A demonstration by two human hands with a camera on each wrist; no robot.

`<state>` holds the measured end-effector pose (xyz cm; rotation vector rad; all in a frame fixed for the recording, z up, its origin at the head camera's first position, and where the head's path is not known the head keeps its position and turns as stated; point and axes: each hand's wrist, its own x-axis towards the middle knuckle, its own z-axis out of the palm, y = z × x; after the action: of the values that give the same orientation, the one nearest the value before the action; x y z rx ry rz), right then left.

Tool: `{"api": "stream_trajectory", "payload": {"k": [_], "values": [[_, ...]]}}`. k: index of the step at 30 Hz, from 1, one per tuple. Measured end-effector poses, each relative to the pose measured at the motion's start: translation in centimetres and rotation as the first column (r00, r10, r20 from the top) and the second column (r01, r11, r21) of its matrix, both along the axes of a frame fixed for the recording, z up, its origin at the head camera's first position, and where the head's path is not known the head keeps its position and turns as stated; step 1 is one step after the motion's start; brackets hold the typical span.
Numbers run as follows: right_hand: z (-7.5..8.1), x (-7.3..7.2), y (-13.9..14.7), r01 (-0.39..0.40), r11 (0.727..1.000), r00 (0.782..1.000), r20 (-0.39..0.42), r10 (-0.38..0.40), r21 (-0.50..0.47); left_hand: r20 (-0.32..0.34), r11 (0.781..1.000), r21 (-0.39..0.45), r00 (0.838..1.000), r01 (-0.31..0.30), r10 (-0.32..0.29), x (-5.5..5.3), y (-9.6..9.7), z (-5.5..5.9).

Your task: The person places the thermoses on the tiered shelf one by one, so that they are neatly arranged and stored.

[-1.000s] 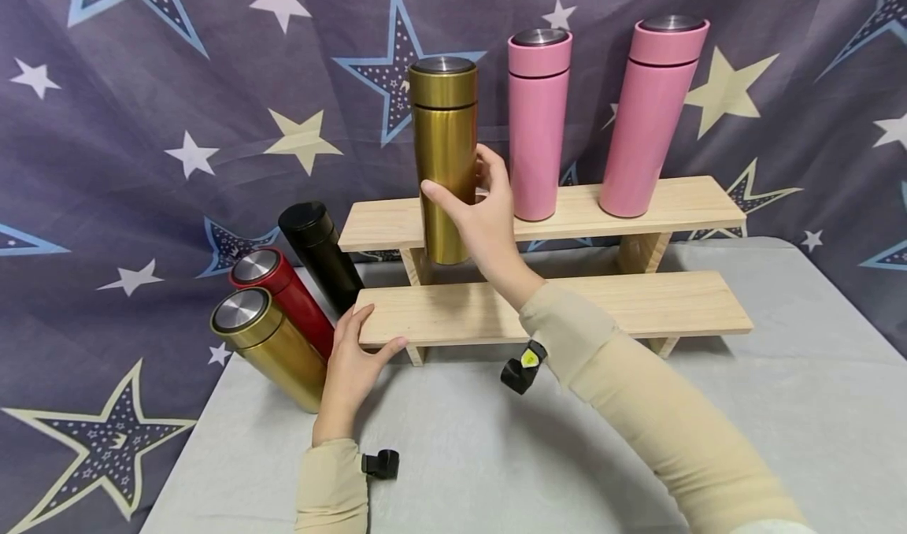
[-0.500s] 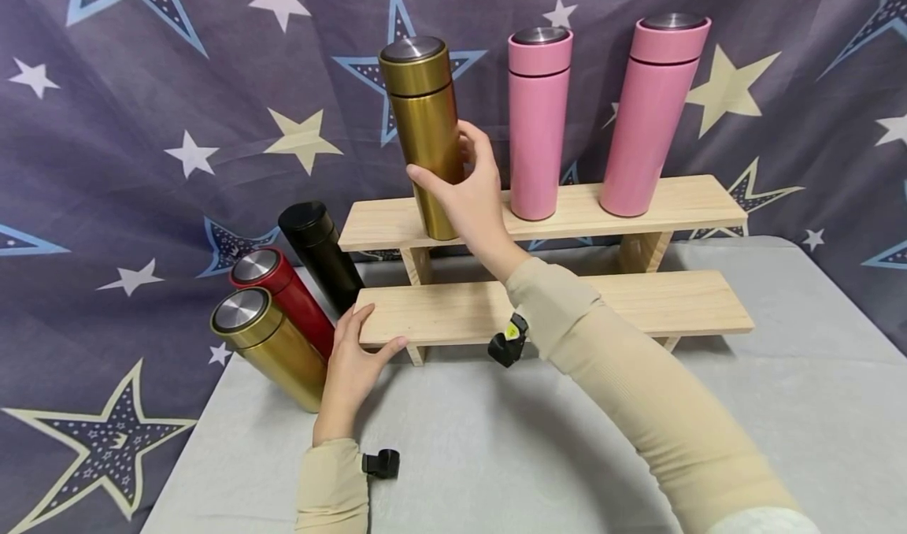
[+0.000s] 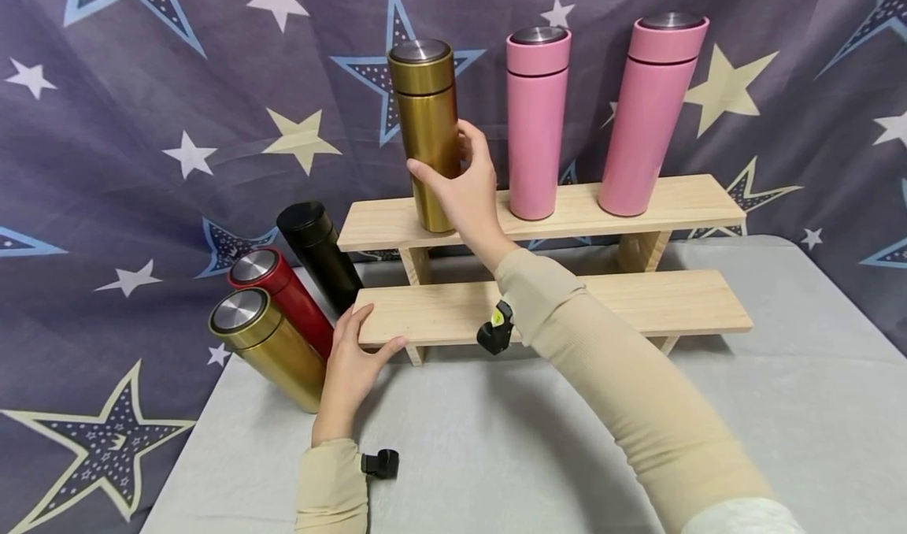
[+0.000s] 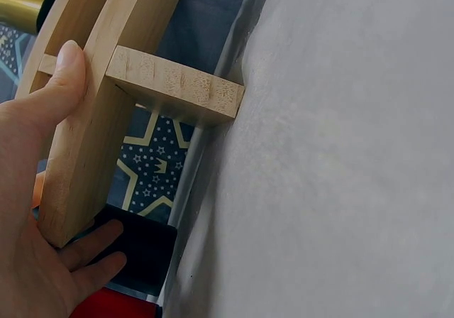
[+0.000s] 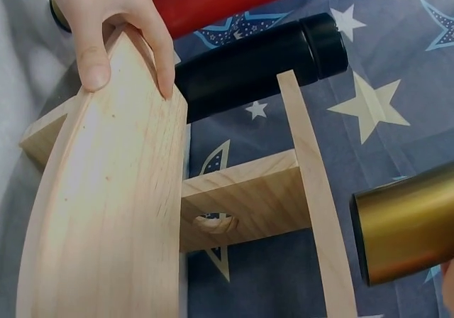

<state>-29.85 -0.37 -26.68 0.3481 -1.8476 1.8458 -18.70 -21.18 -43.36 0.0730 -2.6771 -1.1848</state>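
Note:
My right hand [image 3: 469,191] grips a gold thermos bottle [image 3: 427,128] round its lower half, thumb in front. The bottle is nearly upright over the left part of the upper wooden shelf [image 3: 379,223]; in the right wrist view a gap shows between the bottle's base [image 5: 362,240] and the board. Two pink thermos bottles [image 3: 537,136] [image 3: 652,124] stand farther right on that shelf. With thumb and fingers, my left hand [image 3: 350,372] holds the left end of the lower wooden shelf [image 3: 439,313]; its thumb [image 4: 67,69] lies along the front edge.
Left of the shelves stand a black thermos bottle [image 3: 322,254], a red one [image 3: 290,298] and a second gold one [image 3: 272,349], close together beside the left hand. A grey cloth covers the table [image 3: 453,439]. Behind hangs a star-patterned curtain [image 3: 234,69].
My right hand has raised the gold bottle and carried it back and left, from before the upper shelf to over it; the bottle tilted, then straightened. The left hand stays put.

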Motion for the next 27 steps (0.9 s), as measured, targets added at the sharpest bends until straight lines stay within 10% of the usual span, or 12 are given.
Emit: {"api": "stream_trajectory", "payload": {"k": [27], "values": [[-0.6,-1.5,0.3,0.003,1.0,1.0,0.021,-0.003,0.021,-0.006,1.0,0.002,1.0,-0.001,0.001,0.1,0.0,0.1]]}}
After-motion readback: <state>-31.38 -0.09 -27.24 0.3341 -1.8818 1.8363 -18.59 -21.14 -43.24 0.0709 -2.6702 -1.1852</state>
